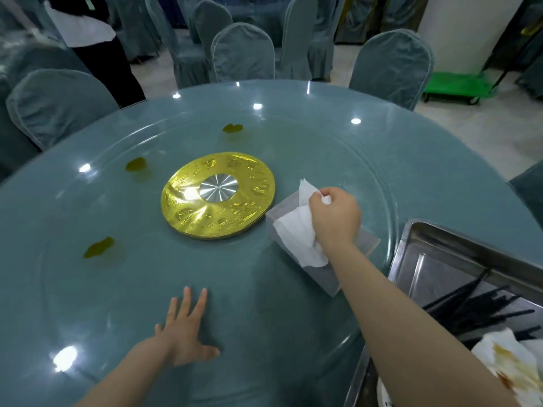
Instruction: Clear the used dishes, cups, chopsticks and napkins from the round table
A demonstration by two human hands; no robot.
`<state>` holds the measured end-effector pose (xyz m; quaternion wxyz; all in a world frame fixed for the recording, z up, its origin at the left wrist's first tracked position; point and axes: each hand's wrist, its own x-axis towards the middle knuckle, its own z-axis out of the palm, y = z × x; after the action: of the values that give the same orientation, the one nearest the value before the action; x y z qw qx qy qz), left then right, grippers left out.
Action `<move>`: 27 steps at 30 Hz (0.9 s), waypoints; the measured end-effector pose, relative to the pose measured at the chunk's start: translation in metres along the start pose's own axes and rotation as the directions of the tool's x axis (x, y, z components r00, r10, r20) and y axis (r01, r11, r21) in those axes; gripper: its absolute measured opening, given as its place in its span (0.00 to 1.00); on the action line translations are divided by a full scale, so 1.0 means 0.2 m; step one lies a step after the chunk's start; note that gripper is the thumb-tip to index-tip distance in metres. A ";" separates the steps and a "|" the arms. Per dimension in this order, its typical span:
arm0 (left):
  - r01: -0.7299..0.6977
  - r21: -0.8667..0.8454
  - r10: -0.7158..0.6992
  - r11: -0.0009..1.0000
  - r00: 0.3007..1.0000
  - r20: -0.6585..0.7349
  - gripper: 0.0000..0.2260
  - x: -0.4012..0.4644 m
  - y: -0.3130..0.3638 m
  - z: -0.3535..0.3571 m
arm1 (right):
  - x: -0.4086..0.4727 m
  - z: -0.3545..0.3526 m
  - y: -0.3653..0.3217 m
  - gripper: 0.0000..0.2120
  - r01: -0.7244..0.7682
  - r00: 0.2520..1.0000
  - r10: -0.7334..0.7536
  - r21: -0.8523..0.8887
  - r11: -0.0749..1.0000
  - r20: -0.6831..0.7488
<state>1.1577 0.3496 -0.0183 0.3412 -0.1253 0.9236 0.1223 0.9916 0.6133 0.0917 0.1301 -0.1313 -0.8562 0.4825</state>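
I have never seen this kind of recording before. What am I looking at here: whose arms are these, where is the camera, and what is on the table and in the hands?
There is no machine. A person wears one camera on the head, looking forward and down, so both arms are theirs. The left hand rests flat, fingers spread, on the glass round table. The right hand grips a white paper tissue above a grey tissue box. In the middle lies a gold turntable disc, with yellowish smears around it. At the right, a steel tray holds black chopsticks and stained napkins.
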 end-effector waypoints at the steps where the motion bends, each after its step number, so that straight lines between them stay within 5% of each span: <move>1: 0.003 0.003 -0.003 1.000 1.000 0.006 0.57 0.00 0.02 0.00 | -0.02 -0.02 0.00 0.07 0.016 0.999 -0.015 0.056 0.998 -0.032; 10: -0.010 0.002 0.010 1.000 0.999 -0.030 0.52 -0.04 0.14 -0.03 | -0.22 -0.28 0.03 0.09 0.098 0.995 -0.094 0.352 0.931 -0.030; 14: -0.114 -0.226 0.075 0.967 0.982 -0.176 0.40 -0.12 0.23 -0.09 | -0.33 -0.34 0.03 0.21 0.146 0.963 -0.205 0.300 0.943 0.174; 18: -0.286 -0.490 0.111 0.824 0.928 -0.355 0.37 -0.27 0.35 -0.15 | -0.50 -0.31 0.02 0.15 0.152 0.891 -0.207 0.162 0.975 0.404; 21: -0.416 -0.546 0.151 0.727 0.873 -0.464 0.36 -0.40 0.38 -0.22 | -0.65 -0.29 0.00 0.08 0.188 0.845 -0.234 0.141 0.972 0.482; 25: -0.562 -0.481 0.291 0.673 0.799 -0.526 0.16 -0.56 0.31 -0.28 | -0.81 -0.26 -0.06 0.07 0.273 0.735 -0.285 0.116 0.955 0.615; 27: -0.555 -0.512 0.261 0.656 0.803 -0.536 0.09 -0.64 0.24 -0.29 | -0.88 -0.26 -0.10 0.06 0.270 0.742 -0.266 0.089 0.959 0.615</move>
<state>1.2023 0.3958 0.1150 0.0337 -0.0416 0.8763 0.4788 1.1713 0.5832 0.1179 -0.0912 0.1587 -0.8622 0.4723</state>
